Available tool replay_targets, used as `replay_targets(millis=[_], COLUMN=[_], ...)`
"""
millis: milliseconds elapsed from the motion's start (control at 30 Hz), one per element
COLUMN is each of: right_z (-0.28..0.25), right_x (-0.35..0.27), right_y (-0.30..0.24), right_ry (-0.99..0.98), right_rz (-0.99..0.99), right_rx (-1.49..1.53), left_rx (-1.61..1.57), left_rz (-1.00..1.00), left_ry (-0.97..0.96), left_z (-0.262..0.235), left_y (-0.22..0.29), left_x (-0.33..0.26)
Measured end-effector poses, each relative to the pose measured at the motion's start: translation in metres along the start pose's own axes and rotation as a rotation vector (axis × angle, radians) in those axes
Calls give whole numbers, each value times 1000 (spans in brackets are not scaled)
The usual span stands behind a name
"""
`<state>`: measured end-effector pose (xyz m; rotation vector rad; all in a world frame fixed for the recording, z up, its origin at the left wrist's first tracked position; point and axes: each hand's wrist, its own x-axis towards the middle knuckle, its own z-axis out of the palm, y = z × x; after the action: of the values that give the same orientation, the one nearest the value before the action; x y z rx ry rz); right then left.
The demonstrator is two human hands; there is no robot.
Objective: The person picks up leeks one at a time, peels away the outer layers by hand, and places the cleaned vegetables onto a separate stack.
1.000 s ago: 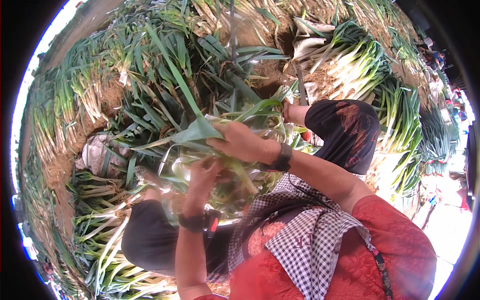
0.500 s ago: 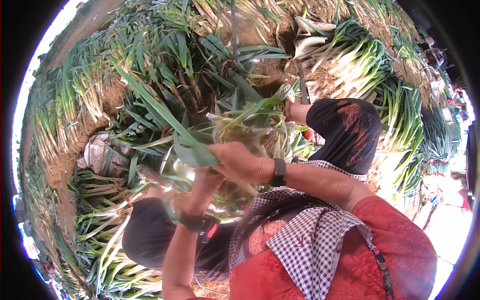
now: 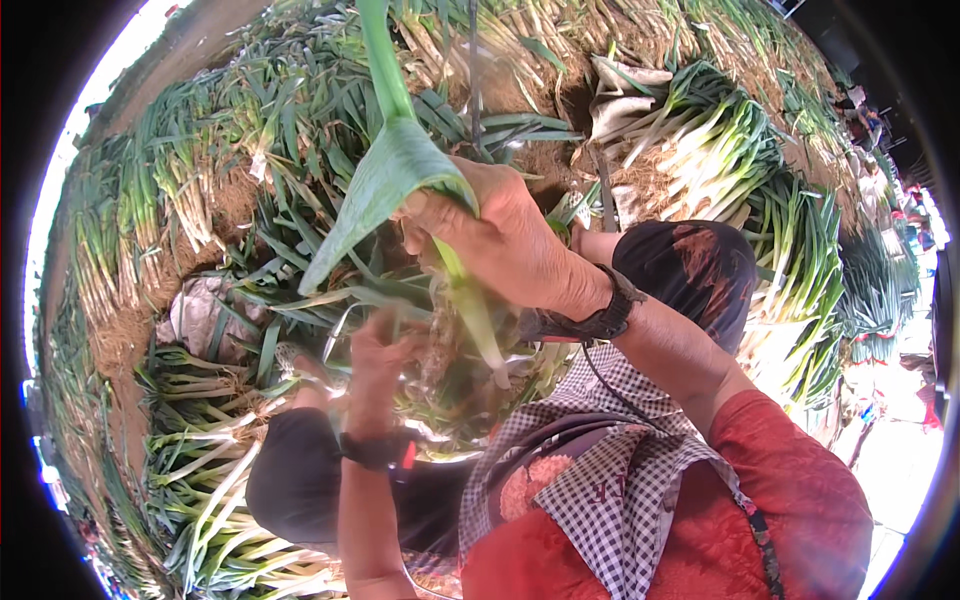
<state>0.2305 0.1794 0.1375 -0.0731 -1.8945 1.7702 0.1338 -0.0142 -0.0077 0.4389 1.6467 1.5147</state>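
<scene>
our right hand [image 3: 420,215] grips a leek [image 3: 392,165] raised before us, our blurred left hand's [image 3: 375,360] hold we cannot tell, and pale stalks [image 3: 232,462] look cleaned, leafy bunches [image 3: 188,195] ahead untouched.

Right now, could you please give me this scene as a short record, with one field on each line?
Right hand: closed around a leafy stalk, its pale end pointing toward the lap
Left hand: below the right hand in the picture, blurred; grip unclear
Left side: pale-stemmed stalks beside the knee; crumpled pale sack above them
Right side: row of green-topped stalks
Clothing: red top, checked cloth, dark trousers
</scene>
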Motion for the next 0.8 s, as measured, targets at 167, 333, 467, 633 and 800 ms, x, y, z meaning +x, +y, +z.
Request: replay_targets(millis=[167,333,467,633,800], right_z=[4,5,5,24,14], right_x=[3,5,10,13,16], right_y=[-1,0,6,18,9], right_ry=[20,40,56,136,-51], right_rz=[66,54,-41,54,34], right_rx=[207,182,167,358,264], left_rx=[1204,1032,559,-131,-424], left_rz=[456,460,639,395,414], left_ry=[378,409,291,47,162], left_z=[-11,9,41,75,77], left_y=[16,57,66,45,43], left_x=[11,5,-7,-24,-21])
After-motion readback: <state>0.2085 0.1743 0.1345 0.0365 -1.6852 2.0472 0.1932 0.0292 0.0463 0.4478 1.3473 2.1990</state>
